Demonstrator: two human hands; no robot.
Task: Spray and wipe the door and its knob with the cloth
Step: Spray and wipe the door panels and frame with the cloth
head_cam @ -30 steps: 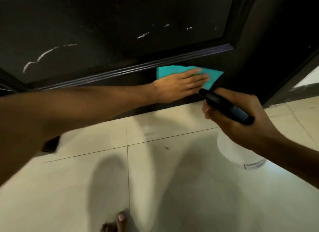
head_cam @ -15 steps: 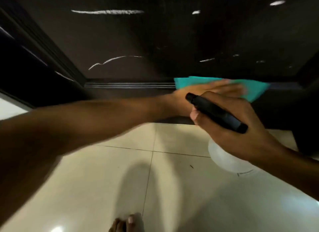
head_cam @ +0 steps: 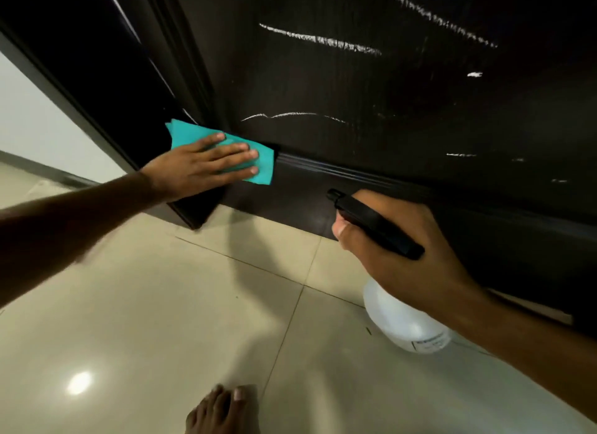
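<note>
A home doorway: a dark panelled door (head_cam: 371, 87) is standing in its frame (head_cam: 64, 78) over glossy cream floor tiles (head_cam: 155, 320), beside a white wall (head_cam: 29, 110) with a dark skirting. A bare foot (head_cam: 223, 414) is resting on the tiles.

The door (head_cam: 371, 87) runs off the top and right edges, so no knob visible. The left hand (head_cam: 197, 168) covers most of the cloth (head_cam: 263, 168). The right hand (head_cam: 403, 256) hides the spray bottle (head_cam: 400, 323) neck, and its label's too small to read. Only the toes of a foot (head_cam: 223, 411) show.
</note>
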